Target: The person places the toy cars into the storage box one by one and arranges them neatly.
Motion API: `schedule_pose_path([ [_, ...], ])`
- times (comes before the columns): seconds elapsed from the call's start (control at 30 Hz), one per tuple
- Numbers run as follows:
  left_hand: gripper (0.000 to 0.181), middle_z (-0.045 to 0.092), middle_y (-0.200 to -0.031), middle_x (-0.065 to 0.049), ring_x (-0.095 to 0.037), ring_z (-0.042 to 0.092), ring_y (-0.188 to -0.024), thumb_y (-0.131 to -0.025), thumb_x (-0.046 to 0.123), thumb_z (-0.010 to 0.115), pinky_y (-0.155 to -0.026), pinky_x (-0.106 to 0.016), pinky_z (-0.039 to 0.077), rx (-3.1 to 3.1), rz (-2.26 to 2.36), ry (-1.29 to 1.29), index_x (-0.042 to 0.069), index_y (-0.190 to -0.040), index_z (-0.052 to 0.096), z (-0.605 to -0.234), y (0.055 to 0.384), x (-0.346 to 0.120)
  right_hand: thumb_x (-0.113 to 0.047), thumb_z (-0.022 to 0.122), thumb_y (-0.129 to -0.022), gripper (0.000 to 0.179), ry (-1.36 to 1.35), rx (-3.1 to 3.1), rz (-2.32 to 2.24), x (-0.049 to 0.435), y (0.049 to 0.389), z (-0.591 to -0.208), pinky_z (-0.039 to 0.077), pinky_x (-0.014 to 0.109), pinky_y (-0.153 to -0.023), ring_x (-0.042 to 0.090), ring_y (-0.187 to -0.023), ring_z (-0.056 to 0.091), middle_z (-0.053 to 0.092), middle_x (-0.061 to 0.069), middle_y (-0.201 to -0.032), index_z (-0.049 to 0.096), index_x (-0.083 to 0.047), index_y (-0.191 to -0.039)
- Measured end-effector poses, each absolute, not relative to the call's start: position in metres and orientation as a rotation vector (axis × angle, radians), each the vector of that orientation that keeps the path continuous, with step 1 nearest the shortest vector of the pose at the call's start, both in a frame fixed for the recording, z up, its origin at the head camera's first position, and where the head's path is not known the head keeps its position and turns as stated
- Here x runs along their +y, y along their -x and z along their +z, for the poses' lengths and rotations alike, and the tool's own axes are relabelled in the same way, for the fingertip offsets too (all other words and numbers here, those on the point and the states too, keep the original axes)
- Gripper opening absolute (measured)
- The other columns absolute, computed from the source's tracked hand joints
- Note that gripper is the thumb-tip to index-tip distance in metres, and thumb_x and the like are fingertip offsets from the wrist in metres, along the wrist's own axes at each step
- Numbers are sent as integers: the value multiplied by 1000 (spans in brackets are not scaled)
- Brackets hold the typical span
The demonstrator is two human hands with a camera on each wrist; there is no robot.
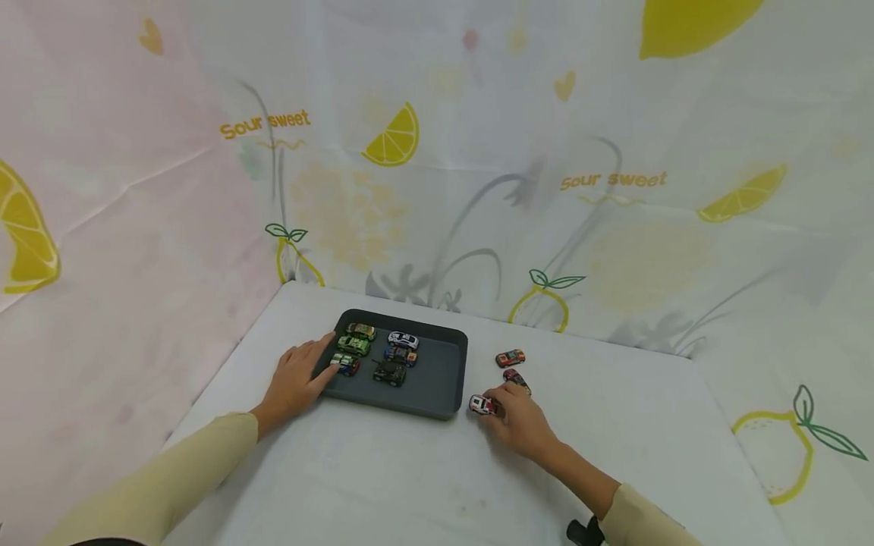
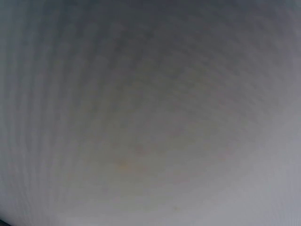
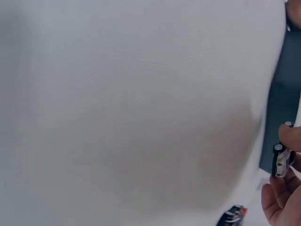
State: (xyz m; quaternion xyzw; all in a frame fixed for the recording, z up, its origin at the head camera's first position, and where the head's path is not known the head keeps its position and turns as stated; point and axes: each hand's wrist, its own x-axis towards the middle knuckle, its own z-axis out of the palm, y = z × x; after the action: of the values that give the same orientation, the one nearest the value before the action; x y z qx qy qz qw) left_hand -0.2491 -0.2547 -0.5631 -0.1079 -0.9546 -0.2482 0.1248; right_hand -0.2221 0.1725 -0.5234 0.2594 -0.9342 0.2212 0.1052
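Observation:
My right hand [image 1: 522, 421] pinches a white and red toy car [image 1: 482, 405] between thumb and fingers, just right of the dark grey tray [image 1: 437, 379]. In the right wrist view the same car [image 3: 283, 162] is tipped, its wheels facing left. My left hand [image 1: 295, 381] rests at the tray's left rim with fingers extended, its thumb reaching over the rim beside a green, white and blue toy car [image 1: 347, 365]. Also in the tray are a green car [image 1: 354, 346], a yellowish car [image 1: 361, 331], a white car [image 1: 403, 340], a blue and orange car [image 1: 400, 356] and a dark tank-like toy [image 1: 390, 372].
Right of the tray, an orange toy car [image 1: 510, 358] and a dark red one [image 1: 517, 380] lie on the white tabletop [image 1: 382, 470]. Lemon-printed cloth [image 1: 437, 197] walls the table. A black object [image 1: 585, 532] lies by my right sleeve. The left wrist view shows only blurred pale surface.

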Motion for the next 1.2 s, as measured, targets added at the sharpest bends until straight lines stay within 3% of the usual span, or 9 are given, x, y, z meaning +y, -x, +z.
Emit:
schedule_pose_path([
  [0.43,63,48,-147,-23,-43,41,-136,-100,41,50,-110,-65,21,-2782,-721,314,14,-154,33,-561,247,-254,-16,84,-78,35,-782,-2634,850,150,254,-494,45,22,-64,8,-75,54,60,-3,-92,72,-11,-110],
  [0.87,63,49,-147,-22,-43,42,-135,-100,42,50,-110,-65,22,-2774,-705,324,15,-154,33,-562,249,-255,-25,83,-80,32,-791,-2675,963,114,270,-509,44,23,-66,9,-77,53,64,-2,-92,73,-9,-106],
  [1.2,63,49,-146,-21,-41,42,-136,-100,41,50,-111,-65,21,-2778,-703,325,15,-154,33,-561,249,-254,-25,83,-80,33,-786,-2679,912,92,270,-528,49,24,-67,10,-76,60,68,2,-96,75,-8,-107],
])
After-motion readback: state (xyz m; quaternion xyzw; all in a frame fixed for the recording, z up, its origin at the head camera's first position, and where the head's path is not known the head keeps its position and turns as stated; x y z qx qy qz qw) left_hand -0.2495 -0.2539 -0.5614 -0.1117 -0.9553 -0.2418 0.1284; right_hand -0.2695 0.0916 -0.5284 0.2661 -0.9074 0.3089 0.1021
